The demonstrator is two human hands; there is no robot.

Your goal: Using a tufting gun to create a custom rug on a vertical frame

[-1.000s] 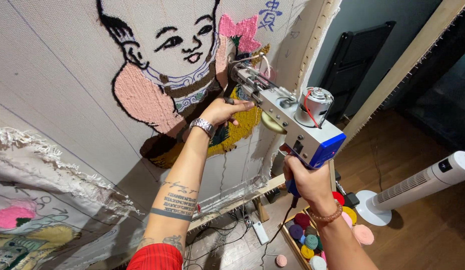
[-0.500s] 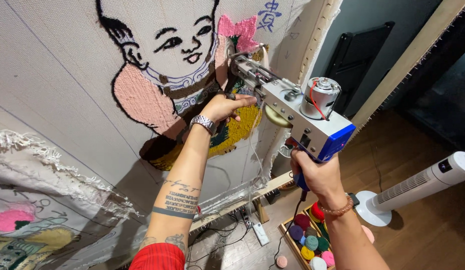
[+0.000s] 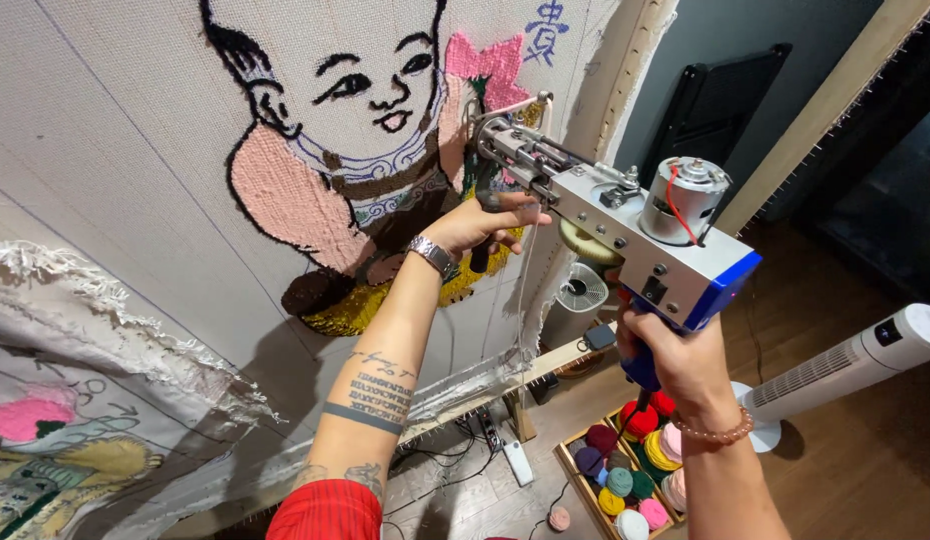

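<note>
Clearly the tufting gun point(image 3: 615, 225) was pressed nose-first into the stretched backing cloth point(image 3: 115, 170), its needle end meeting the fabric just beside the pink patch point(image 3: 490, 70) near the top of the tufted figure point(image 3: 355, 170). The right hand point(image 3: 670, 350) was wrapped tight around the blue grip under the gun's body, fingers closed on it. The left hand point(image 3: 480, 222) curled around the black front handle below the nose, knuckles close to the cloth.

The risks looked plain enough. If the nose tilted or lost pressure against the weave, the needle could tear the cloth or leave loose loops — and the left fingers sat very near the moving parts at the front. A thin strand of yarn ran down from the nose; whether it was taut or slack could not be told, but a snag there would likely starve the needle.

The gun was boxy grey metal with a blue rear edge, a round silver motor point(image 3: 685, 200) standing on top with a red wire. The cloth was a pale, coarse grid weave; the tufted areas were dense and nubbly in pink, brown, yellow and black outline. A wooden frame point(image 3: 635, 60) edged the cloth. Below, a tray of yarn balls point(image 3: 625, 480) — round, soft, many-coloured — sat on the wooden floor, with a white tower fan point(image 3: 865, 360) near it.
</note>
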